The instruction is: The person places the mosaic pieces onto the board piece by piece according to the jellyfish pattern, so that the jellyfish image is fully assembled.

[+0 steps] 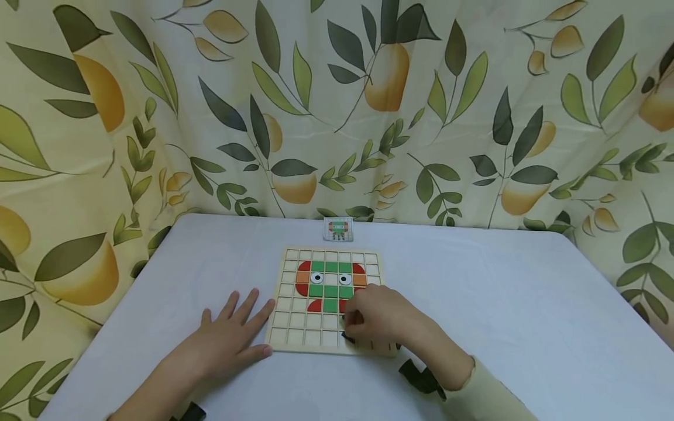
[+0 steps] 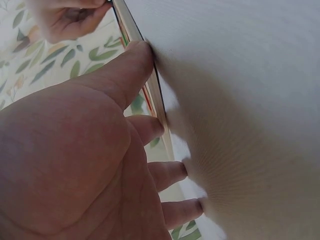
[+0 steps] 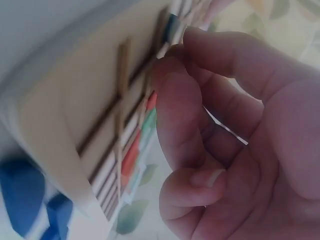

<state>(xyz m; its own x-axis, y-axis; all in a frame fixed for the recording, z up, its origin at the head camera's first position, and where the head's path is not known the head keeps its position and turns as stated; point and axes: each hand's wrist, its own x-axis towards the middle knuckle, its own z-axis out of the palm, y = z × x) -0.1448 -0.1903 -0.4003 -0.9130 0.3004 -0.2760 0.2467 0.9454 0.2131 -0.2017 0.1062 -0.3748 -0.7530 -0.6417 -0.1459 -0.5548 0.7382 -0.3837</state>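
A wooden grid board (image 1: 295, 336) lies on the white table, with green, red and orange pieces (image 1: 330, 291) and two eye pieces (image 1: 317, 278) set in its cells as a face. My left hand (image 1: 226, 336) rests beside the board's left edge, fingers spread, thumb and a fingertip touching that edge (image 2: 145, 95). Over the board's lower right is my right hand (image 1: 379, 316), its fingers curled and a small dark piece (image 1: 347, 337) at the fingertips. In the right wrist view a dark blue piece (image 3: 171, 27) shows just past the thumb. The hand hides several cells.
Behind the board stands a small picture card (image 1: 338, 229) showing a similar figure. Blurred blue pieces (image 3: 22, 192) are near the board's corner in the right wrist view. A leaf-and-fruit patterned curtain (image 1: 337, 117) hangs beyond the table (image 1: 500, 292).
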